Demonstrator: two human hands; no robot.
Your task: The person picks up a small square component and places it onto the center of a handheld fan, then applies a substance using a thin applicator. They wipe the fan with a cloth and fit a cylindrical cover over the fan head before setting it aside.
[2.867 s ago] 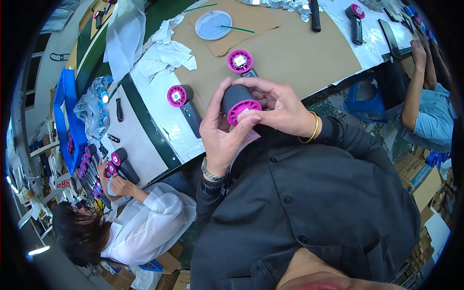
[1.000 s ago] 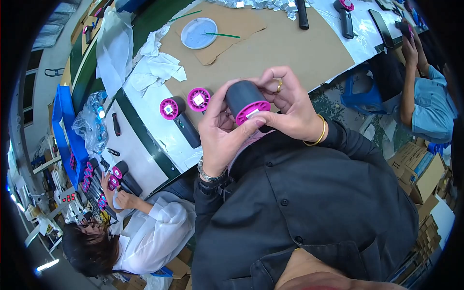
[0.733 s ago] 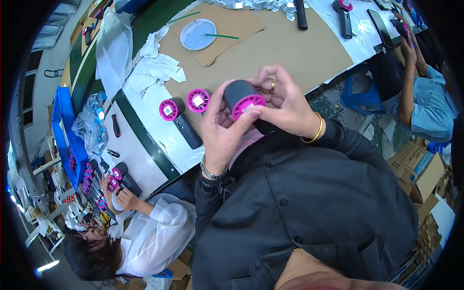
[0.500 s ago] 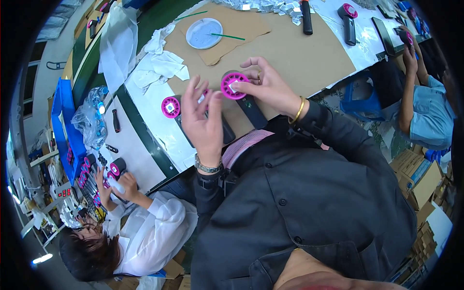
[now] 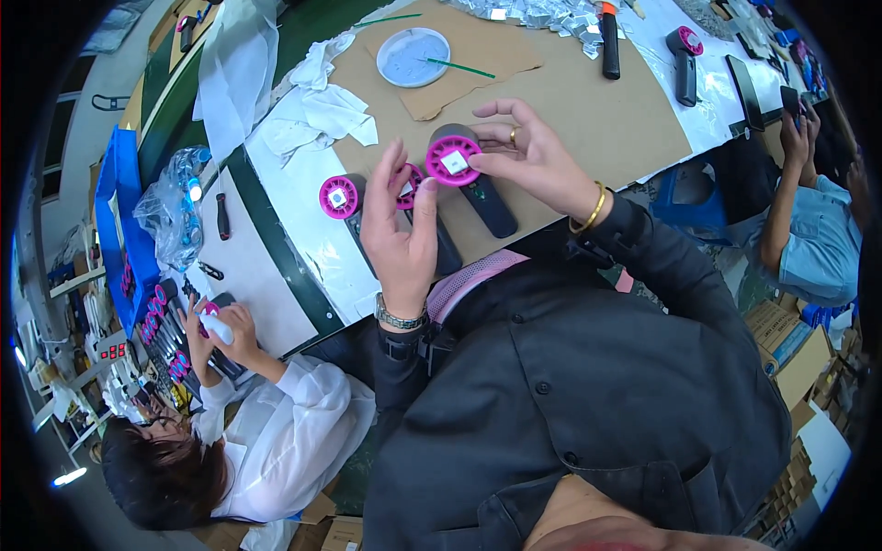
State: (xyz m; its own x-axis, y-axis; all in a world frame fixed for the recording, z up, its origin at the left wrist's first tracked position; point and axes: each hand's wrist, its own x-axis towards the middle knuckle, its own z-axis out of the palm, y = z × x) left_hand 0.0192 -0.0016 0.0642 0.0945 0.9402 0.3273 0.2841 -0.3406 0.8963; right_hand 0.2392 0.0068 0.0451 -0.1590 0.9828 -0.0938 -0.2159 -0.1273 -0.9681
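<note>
A dark handheld fan (image 5: pixel 491 209) with a bright pink round head and a white square at its centre lies tilted in my right hand (image 5: pixel 536 163). My right thumb rests at the pink rim beside the square, and the other fingers are up behind the head. My left hand (image 5: pixel 401 230) is raised with thumb and fingers apart, holding nothing. It partly hides a second fan (image 5: pixel 447 253) of the same kind lying on the table. To its left lies a third fan (image 5: pixel 338 196), its pink head facing up with a white square, its handle mostly behind my left hand.
Beyond my hands are a brown cardboard sheet (image 5: pixel 588 119), a white dish (image 5: pixel 380 57) and a green stick (image 5: pixel 464 69). A hammer-like black-handled tool (image 5: pixel 610 46) lies near a pile of small silvery pieces (image 5: pixel 551 14). White cloths (image 5: pixel 317 124) lie left. A co-worker (image 5: pixel 285 404) sits at left, another (image 5: pixel 808 220) at right.
My right thumb has slid off the white square to the pink rim, uncovering the square. The view has shifted slightly, and my left hand stays near the second fan.
</note>
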